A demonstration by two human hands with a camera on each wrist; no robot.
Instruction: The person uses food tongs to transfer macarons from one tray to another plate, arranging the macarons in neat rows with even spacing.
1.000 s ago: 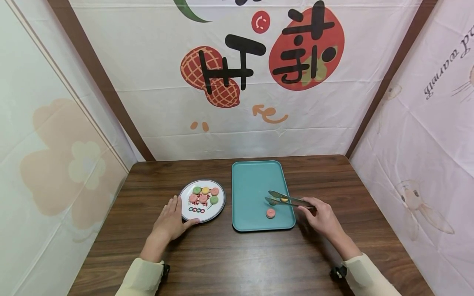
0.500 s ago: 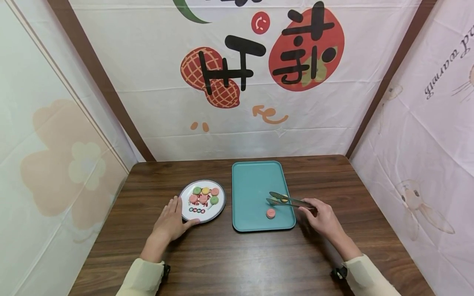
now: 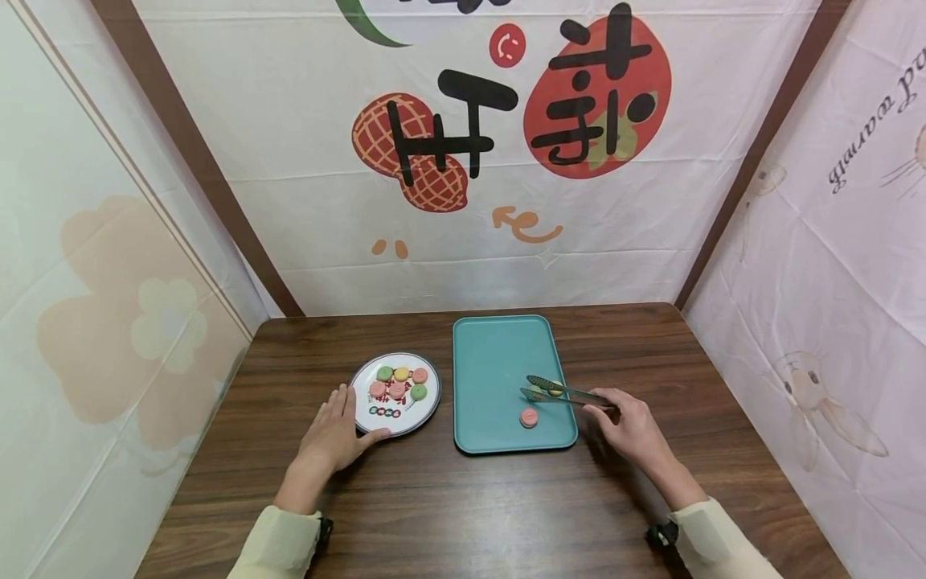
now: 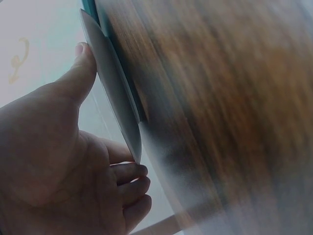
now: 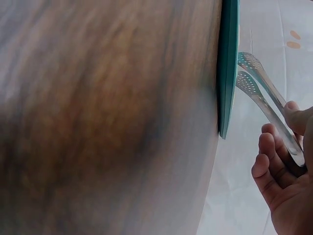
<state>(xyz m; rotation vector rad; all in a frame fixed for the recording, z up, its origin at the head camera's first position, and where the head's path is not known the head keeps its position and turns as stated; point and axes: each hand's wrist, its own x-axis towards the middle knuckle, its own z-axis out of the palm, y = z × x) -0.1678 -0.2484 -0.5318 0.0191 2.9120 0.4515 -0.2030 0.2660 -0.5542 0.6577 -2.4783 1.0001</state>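
Note:
My left hand [image 3: 329, 434] rests at the left edge of a round white plate [image 3: 415, 414], thumb against its near rim and fingers along its side. Several pink, green and yellow macarons lie on that plate. With my right hand [image 3: 628, 422] I hold metal tongs [image 5: 266, 105] by their handle end. The tong tips are spread apart over the teal tray [image 3: 499, 346]. Between them shows a green macaron [image 3: 536, 390], partly covered; I cannot tell whether the tips touch it. A yellow macaron [image 3: 557, 388] sits partly behind the tongs. Nearer me lies a pink macaron [image 3: 529, 417].
The plate and tray stand side by side on a dark wooden table [image 3: 463, 515], a narrow gap between them. A printed white cloth [image 3: 477, 273] hangs behind the table, with more cloth at both sides.
The tongs have shifted very slightly to the right over the tray. My left hand, the plate and the pink macaron on the tray look unchanged.

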